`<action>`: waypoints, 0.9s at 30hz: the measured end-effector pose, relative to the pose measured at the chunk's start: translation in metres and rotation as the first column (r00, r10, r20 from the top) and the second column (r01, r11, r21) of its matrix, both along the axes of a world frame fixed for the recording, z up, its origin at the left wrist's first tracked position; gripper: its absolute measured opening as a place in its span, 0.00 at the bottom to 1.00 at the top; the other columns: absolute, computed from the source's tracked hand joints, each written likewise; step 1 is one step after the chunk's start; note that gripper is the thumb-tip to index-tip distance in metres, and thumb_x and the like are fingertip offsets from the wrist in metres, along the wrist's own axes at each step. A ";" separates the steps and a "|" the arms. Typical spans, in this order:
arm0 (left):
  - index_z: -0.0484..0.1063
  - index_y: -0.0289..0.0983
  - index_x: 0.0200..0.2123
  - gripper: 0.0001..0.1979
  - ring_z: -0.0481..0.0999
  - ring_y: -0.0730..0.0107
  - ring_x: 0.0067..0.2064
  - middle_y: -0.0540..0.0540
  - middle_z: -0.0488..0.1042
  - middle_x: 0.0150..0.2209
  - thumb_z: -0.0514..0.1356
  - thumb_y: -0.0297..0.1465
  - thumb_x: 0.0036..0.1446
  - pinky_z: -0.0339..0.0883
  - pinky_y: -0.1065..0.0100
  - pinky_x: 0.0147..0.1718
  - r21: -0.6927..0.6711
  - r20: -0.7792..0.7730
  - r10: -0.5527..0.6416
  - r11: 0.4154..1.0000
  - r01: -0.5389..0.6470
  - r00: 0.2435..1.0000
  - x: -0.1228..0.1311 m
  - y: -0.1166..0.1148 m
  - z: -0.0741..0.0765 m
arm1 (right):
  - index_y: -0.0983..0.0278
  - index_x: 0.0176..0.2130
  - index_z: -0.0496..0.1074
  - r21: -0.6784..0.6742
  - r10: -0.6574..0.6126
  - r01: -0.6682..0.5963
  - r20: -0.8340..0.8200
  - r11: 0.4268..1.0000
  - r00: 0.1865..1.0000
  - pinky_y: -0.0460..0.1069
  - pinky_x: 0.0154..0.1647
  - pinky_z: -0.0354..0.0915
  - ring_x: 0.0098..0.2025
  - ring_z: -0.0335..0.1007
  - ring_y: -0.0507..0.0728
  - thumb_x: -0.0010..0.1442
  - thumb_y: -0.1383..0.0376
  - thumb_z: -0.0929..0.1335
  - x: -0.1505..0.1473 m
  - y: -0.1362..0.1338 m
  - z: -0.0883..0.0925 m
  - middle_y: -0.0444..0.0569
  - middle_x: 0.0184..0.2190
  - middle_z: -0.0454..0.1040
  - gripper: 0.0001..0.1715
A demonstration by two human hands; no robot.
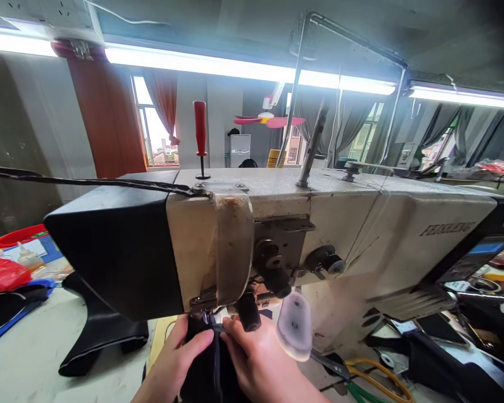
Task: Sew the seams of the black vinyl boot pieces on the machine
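Dark fabric (pixel 201 369) lies under the needle area of a white and black industrial sewing machine (pixel 340 224). My left hand (pixel 174 358) grips the fabric's left side, its thumb pressed on top near the presser foot (pixel 205 316). On the right, my right hand (pixel 256 350) holds the same fabric with bent fingers, close beside the foot. Part of that hand is hidden behind a black knob (pixel 248 313). A pale seam or edge line runs down the fabric between both hands. The needle itself cannot be made out.
Yellow-handled scissors (pixel 378 375) lie to the right, near dark cloth (pixel 441 358). At left are a folded black fabric piece (pixel 96 336) and a red bag (pixel 4 274). A red-handled screwdriver (pixel 200 131) stands on the machine's top. A translucent oval plate (pixel 294 327) hangs by my right hand.
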State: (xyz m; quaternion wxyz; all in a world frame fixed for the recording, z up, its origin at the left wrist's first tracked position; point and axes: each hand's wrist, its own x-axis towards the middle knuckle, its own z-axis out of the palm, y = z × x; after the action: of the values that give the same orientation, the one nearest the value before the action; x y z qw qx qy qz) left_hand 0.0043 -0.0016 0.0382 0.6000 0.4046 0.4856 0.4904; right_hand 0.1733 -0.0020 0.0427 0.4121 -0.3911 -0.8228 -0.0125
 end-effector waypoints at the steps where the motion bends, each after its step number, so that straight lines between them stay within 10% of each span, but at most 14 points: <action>1: 0.71 0.38 0.48 0.23 0.72 0.48 0.57 0.42 0.79 0.50 0.65 0.37 0.47 0.66 0.56 0.55 0.007 -0.028 0.021 1.000 -0.021 0.999 0.003 0.000 0.002 | 0.63 0.36 0.70 0.016 0.002 -0.003 0.025 1.000 1.000 0.48 0.30 0.67 0.30 0.70 0.55 0.64 0.71 0.62 0.001 0.001 0.000 0.50 0.31 0.74 0.09; 27: 0.76 0.38 0.40 0.18 0.78 0.52 0.49 0.45 0.82 0.41 0.65 0.37 0.44 0.69 0.60 0.47 -0.084 0.100 -0.087 0.992 0.096 0.991 -0.007 0.010 0.000 | 0.60 0.51 0.72 0.088 -0.142 0.132 0.125 0.987 0.982 0.49 0.33 0.72 0.35 0.76 0.58 0.61 0.70 0.66 0.005 0.001 -0.009 0.52 0.35 0.77 0.18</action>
State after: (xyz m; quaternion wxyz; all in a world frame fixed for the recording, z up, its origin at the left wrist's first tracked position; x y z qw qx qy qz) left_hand -0.0022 0.0085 0.0382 0.6621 0.3753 0.4582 0.4592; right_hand 0.1780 -0.0014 0.0332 0.3705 -0.4285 -0.8181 -0.0991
